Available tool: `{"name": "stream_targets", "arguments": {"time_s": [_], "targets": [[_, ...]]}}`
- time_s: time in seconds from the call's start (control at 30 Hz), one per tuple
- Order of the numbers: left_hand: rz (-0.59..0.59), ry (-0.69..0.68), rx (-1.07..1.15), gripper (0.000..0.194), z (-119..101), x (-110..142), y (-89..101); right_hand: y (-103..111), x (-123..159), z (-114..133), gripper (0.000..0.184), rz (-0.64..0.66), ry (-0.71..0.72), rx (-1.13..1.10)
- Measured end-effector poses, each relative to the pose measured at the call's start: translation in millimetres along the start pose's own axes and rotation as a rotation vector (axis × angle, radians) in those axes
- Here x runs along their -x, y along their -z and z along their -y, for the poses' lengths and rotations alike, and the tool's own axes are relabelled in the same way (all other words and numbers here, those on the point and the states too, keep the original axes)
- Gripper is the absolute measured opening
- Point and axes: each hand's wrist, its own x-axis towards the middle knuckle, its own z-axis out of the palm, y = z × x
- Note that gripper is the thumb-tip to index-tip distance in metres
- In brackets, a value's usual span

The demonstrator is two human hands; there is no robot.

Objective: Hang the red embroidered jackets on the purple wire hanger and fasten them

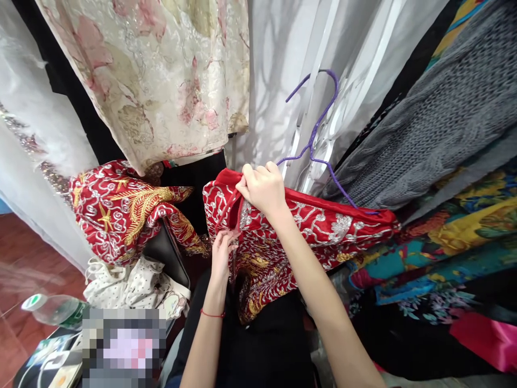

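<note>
A red skirt-like garment (311, 221) with silver and gold embroidery hangs over my lap, its plain red waistband along the top. My right hand (264, 188) is closed on the waistband near an opening at its left part. Just below, my left hand (222, 250), with a red string on the wrist, pinches the edge of that opening; its fingertips are partly hidden against the cloth. A purple hanger (311, 144) rises behind the waistband, its hook bare and one arm reaching the garment's right end.
Another red embroidered cloth (121, 210) drapes over a dark seat at left, above a dotted white cloth (129, 288). A plastic bottle (56, 310) stands at lower left. Cream floral fabric (181, 81) hangs ahead; a grey knit (428, 108) and colourful clothes crowd the right.
</note>
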Motion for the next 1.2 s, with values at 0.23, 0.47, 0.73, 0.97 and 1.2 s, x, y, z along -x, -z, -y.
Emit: {"name": "stream_targets", "arguments": {"time_s": [0.23, 0.47, 0.73, 0.97, 1.2], "targets": [[0.021, -0.216, -0.245, 0.027, -9, 4, 10.6, -2, 2, -1, 0.030, 0.010, -0.017, -0.010], [0.034, -0.117, -0.197, 0.030, -12, -4, 12.0, -2, 3, -1, 0.028, -0.012, -0.010, 0.023], [0.075, 0.043, -0.084, 0.030, -38, 1, 9.8, -6, 1, 0, 0.028, -0.019, -0.023, 0.037], [0.135, -0.056, -0.127, 0.027, -57, 11, -6.1, -4, 2, 0, 0.027, -0.055, -0.003, 0.060], [0.113, -0.087, -0.158, 0.026, -48, 4, -6.8, -6, 2, 1, 0.027, -0.005, -0.035, 0.025]]}}
